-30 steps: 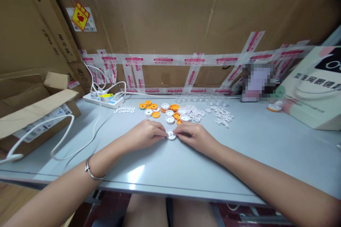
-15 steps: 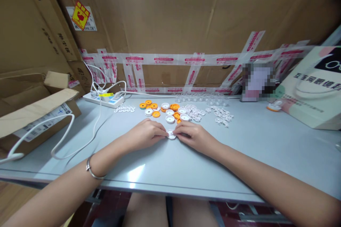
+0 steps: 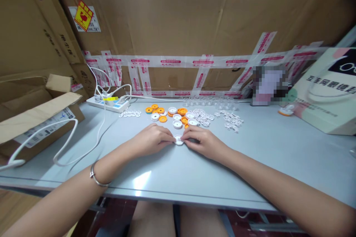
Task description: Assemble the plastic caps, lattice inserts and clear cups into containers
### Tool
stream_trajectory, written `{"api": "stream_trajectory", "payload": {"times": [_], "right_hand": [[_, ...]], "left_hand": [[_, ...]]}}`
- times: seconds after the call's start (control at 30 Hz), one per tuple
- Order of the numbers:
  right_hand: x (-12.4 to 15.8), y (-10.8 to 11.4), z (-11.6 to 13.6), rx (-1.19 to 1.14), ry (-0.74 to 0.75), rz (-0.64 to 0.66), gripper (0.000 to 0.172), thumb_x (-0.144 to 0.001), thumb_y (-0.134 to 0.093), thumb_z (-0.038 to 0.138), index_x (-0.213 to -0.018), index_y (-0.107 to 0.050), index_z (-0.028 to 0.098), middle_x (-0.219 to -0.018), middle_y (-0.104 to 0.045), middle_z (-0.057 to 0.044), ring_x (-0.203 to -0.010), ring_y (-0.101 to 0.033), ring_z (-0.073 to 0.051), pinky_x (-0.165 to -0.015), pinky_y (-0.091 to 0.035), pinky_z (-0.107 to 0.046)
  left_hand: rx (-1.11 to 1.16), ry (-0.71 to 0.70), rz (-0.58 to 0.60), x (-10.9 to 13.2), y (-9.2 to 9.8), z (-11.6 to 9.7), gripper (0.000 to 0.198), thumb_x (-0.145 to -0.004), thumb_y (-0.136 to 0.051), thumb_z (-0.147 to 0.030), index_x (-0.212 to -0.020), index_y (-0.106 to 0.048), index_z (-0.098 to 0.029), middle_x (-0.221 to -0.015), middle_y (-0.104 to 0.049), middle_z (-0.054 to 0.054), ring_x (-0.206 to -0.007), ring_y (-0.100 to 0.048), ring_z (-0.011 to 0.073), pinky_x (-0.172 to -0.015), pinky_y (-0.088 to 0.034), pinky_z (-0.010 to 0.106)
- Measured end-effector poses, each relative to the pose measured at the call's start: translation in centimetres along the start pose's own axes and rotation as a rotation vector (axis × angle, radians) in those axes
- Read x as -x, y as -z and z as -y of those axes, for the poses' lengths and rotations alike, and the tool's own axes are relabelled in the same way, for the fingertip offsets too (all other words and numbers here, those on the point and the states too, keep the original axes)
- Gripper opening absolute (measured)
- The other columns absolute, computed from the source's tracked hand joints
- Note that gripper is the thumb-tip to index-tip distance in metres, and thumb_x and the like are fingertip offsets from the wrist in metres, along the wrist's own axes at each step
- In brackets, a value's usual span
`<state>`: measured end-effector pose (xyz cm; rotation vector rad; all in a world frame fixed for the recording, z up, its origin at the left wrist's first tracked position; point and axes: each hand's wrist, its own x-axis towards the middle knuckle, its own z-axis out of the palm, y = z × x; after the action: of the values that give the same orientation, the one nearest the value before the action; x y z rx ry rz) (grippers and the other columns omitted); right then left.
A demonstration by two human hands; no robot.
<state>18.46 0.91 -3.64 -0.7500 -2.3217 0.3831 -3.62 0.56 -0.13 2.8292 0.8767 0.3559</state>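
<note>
Both my hands rest on the grey table, fingertips meeting around a small white round cap. My left hand pinches it from the left, fingers curled; a thin metal bracelet sits on that wrist. My right hand pinches it from the right. Just behind my fingers lies a cluster of orange and white round caps, with heaps of small white plastic pieces to their right.
A white power strip with trailing white cables lies at the back left, beside an open cardboard box. Taped cardboard walls stand behind. A printed paper bag is at the right, with an orange-and-white cap near it.
Hardly any: my right fingertips have closed in a little tighter on the white cap. Both hands stay in the same place.
</note>
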Motion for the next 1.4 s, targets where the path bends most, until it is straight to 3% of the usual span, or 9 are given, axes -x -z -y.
{"api": "stream_trajectory", "payload": {"times": [1.1,1.27,1.4], "right_hand": [[0.17,0.07,-0.01,-0.074,-0.082,0.009,0.015,-0.077,-0.055,0.013,-0.083,-0.067,0.019,-0.088,-0.064,-0.006,-0.083,-0.061,-0.016,-0.077,-0.049,-0.030],[-0.09,0.01,0.00,-0.152,-0.132,-0.041,0.013,-0.076,-0.056,0.015,-0.082,-0.067,0.018,-0.081,-0.066,-0.005,-0.077,-0.061,-0.015,-0.073,-0.049,-0.028],[-0.27,0.40,0.27,-0.204,-0.191,-0.155,0.011,-0.078,-0.055,0.019,-0.080,-0.066,0.019,-0.080,-0.067,-0.004,-0.074,-0.061,-0.014,-0.070,-0.049,-0.028]], "left_hand": [[-0.003,-0.006,-0.016,0.07,-0.17,0.33,0.023,-0.088,-0.048,-0.017,-0.100,-0.067,-0.020,-0.098,-0.070,0.004,-0.089,-0.064,0.0168,-0.078,-0.042,0.029],[0.035,-0.013,-0.037,-0.07,-0.15,0.58,0.023,-0.088,-0.048,-0.017,-0.100,-0.067,-0.018,-0.095,-0.071,0.005,-0.085,-0.064,0.0160,-0.077,-0.044,0.028],[0.059,-0.003,-0.080,-0.13,-0.13,0.71,0.023,-0.088,-0.047,-0.017,-0.098,-0.067,-0.017,-0.090,-0.071,0.006,-0.081,-0.064,0.0150,-0.074,-0.045,0.028]]}}
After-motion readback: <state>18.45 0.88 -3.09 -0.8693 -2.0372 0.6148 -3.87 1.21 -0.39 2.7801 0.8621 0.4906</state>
